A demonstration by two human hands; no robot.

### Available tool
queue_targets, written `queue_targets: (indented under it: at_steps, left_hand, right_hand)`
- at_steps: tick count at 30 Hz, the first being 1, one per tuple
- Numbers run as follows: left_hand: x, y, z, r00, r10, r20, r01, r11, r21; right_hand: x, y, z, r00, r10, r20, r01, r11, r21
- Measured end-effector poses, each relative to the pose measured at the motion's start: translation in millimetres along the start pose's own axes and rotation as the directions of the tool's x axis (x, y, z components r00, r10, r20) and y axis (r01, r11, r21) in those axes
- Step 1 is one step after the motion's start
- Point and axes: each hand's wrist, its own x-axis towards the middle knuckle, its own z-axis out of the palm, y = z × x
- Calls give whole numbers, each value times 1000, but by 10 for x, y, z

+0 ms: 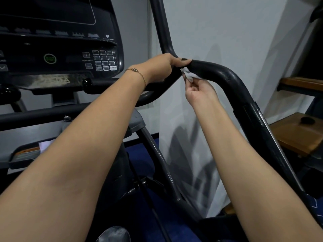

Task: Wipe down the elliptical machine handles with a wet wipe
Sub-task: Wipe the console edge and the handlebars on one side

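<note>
The black right handle (225, 75) of the elliptical bends across the middle of the view, rising at the top and running down to the lower right. My left hand (162, 67), with a thin gold bracelet on the wrist, grips the handle at its upper bend. Just below the bar, my right hand (199, 91) pinches a small crumpled white wet wipe (189, 75) against the handle's underside, right beside my left fingertips.
The dark console (57, 55) with keypad and green start button fills the upper left. A lower black grip bar (148, 95) passes under my left wrist. A white wall (227, 32) stands behind, wooden steps (297, 133) at right, blue floor below.
</note>
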Motion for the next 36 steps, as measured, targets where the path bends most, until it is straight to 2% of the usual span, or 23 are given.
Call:
queue_targets:
  at_steps: [3, 8, 10, 14, 16, 18, 19, 20, 21, 22, 23, 24, 26, 28, 32, 36]
  left_hand:
    - [10, -8, 2, 1000, 6, 13, -6, 1000, 23]
    - [9, 18, 8, 1000, 3, 14, -3, 999, 51]
    - [12, 19, 9, 1000, 1, 14, -2, 998, 62]
    - [-8, 24, 65, 1000, 8, 5, -8, 997, 76]
    - [-61, 115, 160, 996, 39, -74, -31, 994, 106]
    - [-164, 285, 307, 978, 121, -172, -99, 986, 136]
    - [-229, 379, 383, 964, 163, -208, -135, 981, 142]
    - [-290, 465, 443, 952, 193, -239, -161, 976, 148]
    - [-352, 537, 484, 940, 209, -269, -174, 973, 150]
    - [-406, 585, 507, 931, 215, -296, -176, 973, 152]
    - [-452, 619, 516, 921, 224, -319, -181, 970, 160]
    - [-488, 637, 520, 911, 242, -335, -189, 965, 183]
    - [-538, 664, 514, 900, 277, -337, -200, 949, 245]
    - [-552, 712, 502, 901, 275, -336, -193, 947, 259]
    - [-520, 865, 428, 916, 257, -308, -173, 946, 276]
    - [-496, 923, 417, 948, 196, -251, -106, 937, 333]
  right_hand:
    - [-121, -59, -52, 996, 45, 83, -46, 999, 10]
    - [-46, -37, -29, 999, 33, -3, -33, 999, 3]
    - [-115, -14, -64, 998, 17, 60, -16, 999, -29]
    - [-569, -81, -313, 993, -35, 109, 63, 963, -264]
    - [-832, -209, -403, 971, -157, 181, 217, 896, -387]
    - [-1051, -445, -387, 877, -361, 317, 477, 735, -481]
    - [-1132, -578, -352, 800, -454, 393, 599, 564, -569]
    - [-1168, -728, -313, 701, -524, 484, 679, 281, -679]
    - [-1205, -852, -275, 617, -522, 589, 662, -60, -747]
    - [-1226, -948, -260, 572, -467, 674, 581, -350, -735]
    - [-1235, -1017, -284, 573, -395, 718, 496, -531, -688]
    - [-1258, -1039, -313, 608, -316, 728, 441, -629, -641]
    - [-1224, -1036, -422, 674, -165, 720, 378, -760, -528]
    - [-1082, -1012, -449, 674, -70, 735, 349, -847, -401]
    - [-883, -1006, -214, 633, -34, 773, 304, -908, -288]
    - [-1029, -1198, -522, 642, 7, 766, 370, -879, -302]
